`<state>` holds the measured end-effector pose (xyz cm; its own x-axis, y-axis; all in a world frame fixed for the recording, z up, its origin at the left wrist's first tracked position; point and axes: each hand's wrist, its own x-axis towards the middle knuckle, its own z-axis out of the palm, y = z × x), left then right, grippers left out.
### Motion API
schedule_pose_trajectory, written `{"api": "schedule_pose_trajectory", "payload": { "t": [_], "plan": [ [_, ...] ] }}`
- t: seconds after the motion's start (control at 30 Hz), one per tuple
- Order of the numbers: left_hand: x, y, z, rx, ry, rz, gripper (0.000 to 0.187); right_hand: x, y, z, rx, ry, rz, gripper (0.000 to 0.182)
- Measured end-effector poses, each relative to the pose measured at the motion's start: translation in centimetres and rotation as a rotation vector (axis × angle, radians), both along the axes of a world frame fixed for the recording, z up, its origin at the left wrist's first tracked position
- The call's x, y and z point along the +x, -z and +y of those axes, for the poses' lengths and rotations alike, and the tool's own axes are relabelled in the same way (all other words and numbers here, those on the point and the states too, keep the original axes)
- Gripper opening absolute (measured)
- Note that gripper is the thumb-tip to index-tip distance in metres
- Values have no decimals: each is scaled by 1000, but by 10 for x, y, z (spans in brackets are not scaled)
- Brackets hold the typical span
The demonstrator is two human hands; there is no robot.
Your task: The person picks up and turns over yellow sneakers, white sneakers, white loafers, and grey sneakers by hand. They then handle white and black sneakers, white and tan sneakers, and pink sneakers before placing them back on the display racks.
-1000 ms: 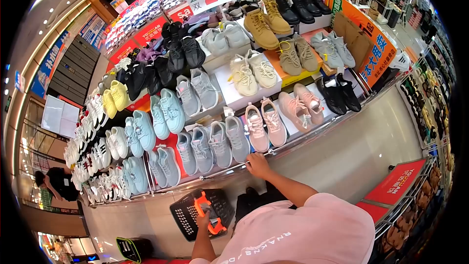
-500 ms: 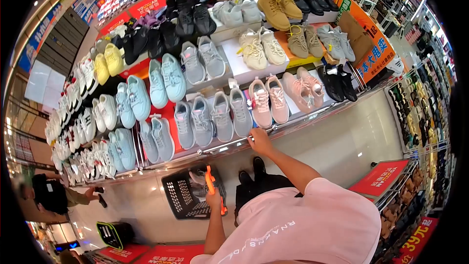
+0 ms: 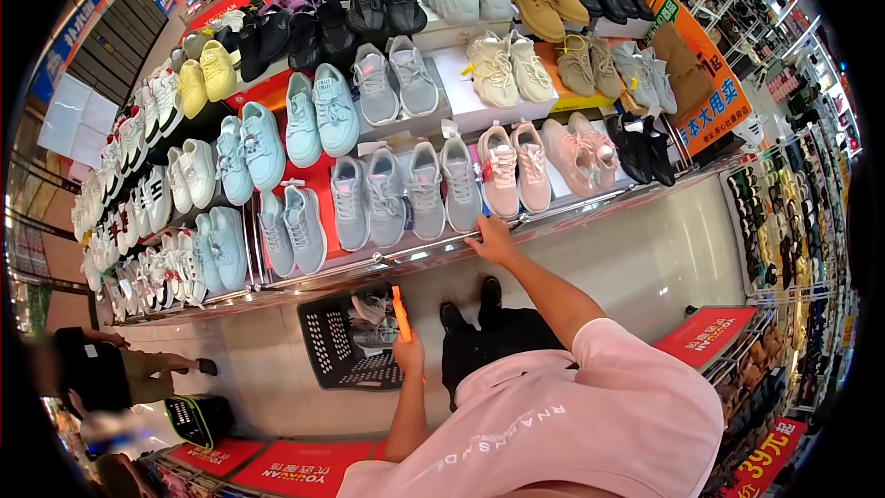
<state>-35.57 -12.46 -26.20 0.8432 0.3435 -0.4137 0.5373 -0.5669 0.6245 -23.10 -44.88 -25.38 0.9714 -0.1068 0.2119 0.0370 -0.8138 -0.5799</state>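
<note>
My left hand (image 3: 408, 356) is closed round the orange handle (image 3: 402, 315) of a dark grey shopping basket (image 3: 323, 341). A pair of light-coloured sneakers (image 3: 371, 310) lies inside the basket. At the front of the shoe display, my right hand (image 3: 495, 242) has its fingers curled on the metal rail (image 3: 419, 258). Just beyond that hand stand grey sneakers (image 3: 460, 186) and pink sneakers (image 3: 499, 171). Light blue sneakers (image 3: 336, 111) are farther left on the display.
Tan boots (image 3: 537, 2) and black shoes (image 3: 636, 149) stand on the stepped display. At left, a person in black (image 3: 92, 364) is near a black-and-green basket (image 3: 195, 420). Behind me are racks with red signs (image 3: 705, 336). More shoe shelves (image 3: 784, 212) line the right side.
The view has shifted, with the display sitting slightly higher in it. My hands keep their places on the basket handle and the rail. The person at left has come closer to the black-and-green basket.
</note>
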Motion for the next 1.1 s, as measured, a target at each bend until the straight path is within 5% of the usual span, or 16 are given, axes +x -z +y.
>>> {"api": "schedule_pose_trajectory", "payload": {
  "t": [0.33,0.5,0.53,0.57,0.7,0.83,1.1],
  "plan": [
    [-7,-4,-17,175,-13,103,31,-2,2,-14,56,-100,8,38],
    [-15,-16,-34,180,36,111,24,-21,-13,-47,349,-297,-67,30],
    [-22,48,-3,128,50,50,18,-29,-16,-58,393,-317,-94,28],
    [-23,45,-6,87,29,78,19,-38,-19,-68,436,-334,-122,26],
    [-28,21,-40,-54,-48,220,19,-116,-33,-143,861,-121,239,18],
    [-37,3,-79,-95,-54,313,15,-221,63,-247,693,184,375,17],
    [-65,2,-146,-169,23,328,17,-337,101,-357,486,610,401,19]
  ]
}}
